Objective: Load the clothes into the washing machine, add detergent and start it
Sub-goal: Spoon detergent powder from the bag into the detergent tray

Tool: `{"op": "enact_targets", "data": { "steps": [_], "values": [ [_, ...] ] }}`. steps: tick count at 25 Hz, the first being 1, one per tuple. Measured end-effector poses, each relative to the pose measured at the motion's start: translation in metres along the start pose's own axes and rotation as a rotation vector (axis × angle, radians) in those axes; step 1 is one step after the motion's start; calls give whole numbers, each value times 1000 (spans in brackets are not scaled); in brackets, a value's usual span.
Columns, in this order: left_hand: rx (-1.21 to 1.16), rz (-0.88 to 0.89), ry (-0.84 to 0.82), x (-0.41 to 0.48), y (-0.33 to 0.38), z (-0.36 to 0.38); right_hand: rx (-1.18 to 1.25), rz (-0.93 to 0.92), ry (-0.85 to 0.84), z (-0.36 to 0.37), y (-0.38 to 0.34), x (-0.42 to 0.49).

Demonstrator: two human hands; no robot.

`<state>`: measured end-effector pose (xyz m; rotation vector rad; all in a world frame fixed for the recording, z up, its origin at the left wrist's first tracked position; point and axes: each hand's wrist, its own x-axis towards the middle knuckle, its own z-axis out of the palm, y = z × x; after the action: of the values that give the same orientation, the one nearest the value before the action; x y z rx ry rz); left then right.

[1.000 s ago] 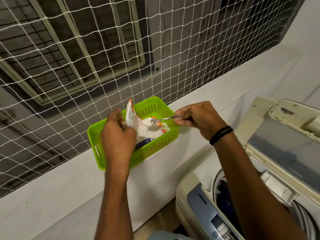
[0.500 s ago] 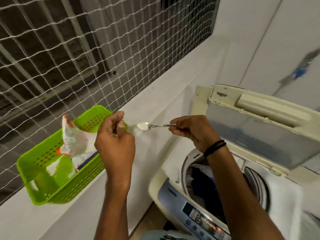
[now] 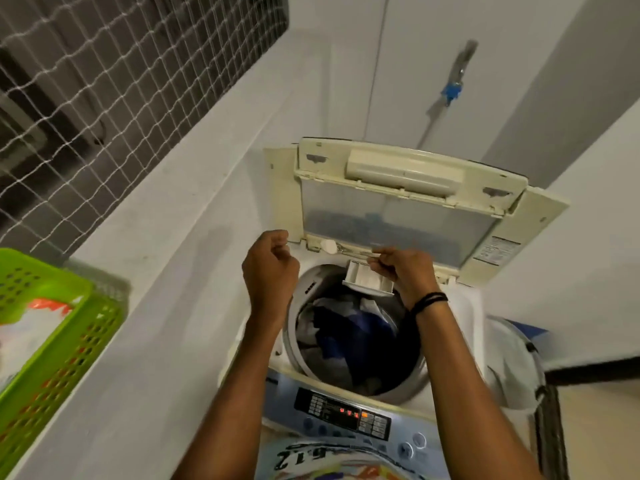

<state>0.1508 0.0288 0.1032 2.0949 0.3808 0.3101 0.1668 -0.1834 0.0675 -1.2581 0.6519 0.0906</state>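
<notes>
Detergent (image 3: 327, 245), one white heap of it, rides in the bowl of a single spoon (image 3: 341, 249) held level over the far rim of the washing machine (image 3: 460, 313). The right hand (image 3: 405, 271) pinches the spoon's handle between thumb and fingertips, with two thin black bands (image 3: 429, 300) round the wrist. Just beneath that hand sits one white detergent drawer (image 3: 367, 281), pulled out at the far edge of the drum. The spoon bowl is just left of and beyond it, near the foot of the lid.

The left hand (image 3: 270, 268) hovers at the left of the drum, fingers curled in with thumb against forefinger and nothing seen in them. One lid (image 3: 398, 216) stands folded up at the far side. Down in the drum lies one tangle of clothes (image 3: 346, 327), dark blue, grey and white. On the near control panel (image 3: 346, 414) three red lights and one orange glow.

Out on the left ledge sits one green basket (image 3: 69, 362) holding one white and orange packet (image 3: 24, 334). Netting (image 3: 104, 81) covers the opening beyond it. One blue-collared tap (image 3: 452, 88) is on the far wall, and one white laundry bag (image 3: 512, 368) stands right of the machine.
</notes>
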Motion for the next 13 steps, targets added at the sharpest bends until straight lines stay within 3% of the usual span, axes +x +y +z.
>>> {"op": "enact_targets", "data": {
  "steps": [3, 8, 13],
  "values": [
    [16, -57, -163, 4, -13, 53, -9, -22, 144, -41, 35, 29],
    [80, -177, -397, 0, -35, 122, -423, -90, 339, -69, 86, 57],
    [104, -224, -536, -7, -63, 160, -796, -315, 261, -49, 109, 53]
  ]
}}
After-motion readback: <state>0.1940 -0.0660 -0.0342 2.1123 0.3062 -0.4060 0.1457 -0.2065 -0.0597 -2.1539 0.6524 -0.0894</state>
